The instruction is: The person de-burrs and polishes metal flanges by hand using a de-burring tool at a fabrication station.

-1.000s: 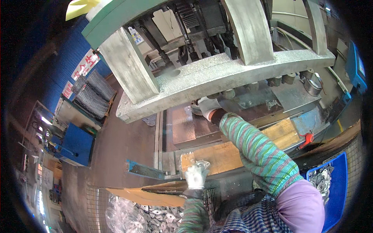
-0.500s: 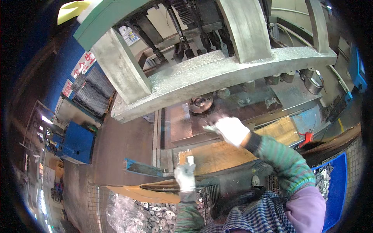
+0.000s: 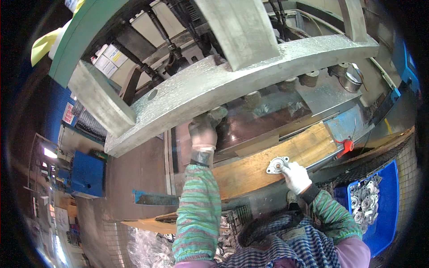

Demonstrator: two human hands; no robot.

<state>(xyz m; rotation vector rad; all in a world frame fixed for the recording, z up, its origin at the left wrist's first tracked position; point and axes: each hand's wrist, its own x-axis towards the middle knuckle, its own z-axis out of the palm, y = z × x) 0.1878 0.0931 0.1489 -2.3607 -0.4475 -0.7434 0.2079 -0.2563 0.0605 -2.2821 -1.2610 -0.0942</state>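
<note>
My right hand (image 3: 296, 177), in a white glove, pinches the edge of a silvery metal flange (image 3: 273, 165). The flange has a round raised centre and ears with holes. Hand and flange are over the wooden board (image 3: 241, 178) in front of the press. My left arm stretches forward, and my left hand (image 3: 204, 136) is in the shade at the press beam's (image 3: 250, 78) lower edge, above the left part of the dark press bed (image 3: 263, 124). Motion smears the left hand, so its fingers and anything in them cannot be made out.
Round posts (image 3: 309, 78) hang below the beam. A metal can (image 3: 351, 82) stands at the bed's far right, and a red-handled tool (image 3: 345, 147) lies at the board's right end. A blue bin (image 3: 388, 214) holds several metal parts; plastic wrap (image 3: 147, 248) lies among parts at lower left.
My left hand has gone from the board's left end forward to the press. My right hand has come back from the press bed to the board and now grips a flange.
</note>
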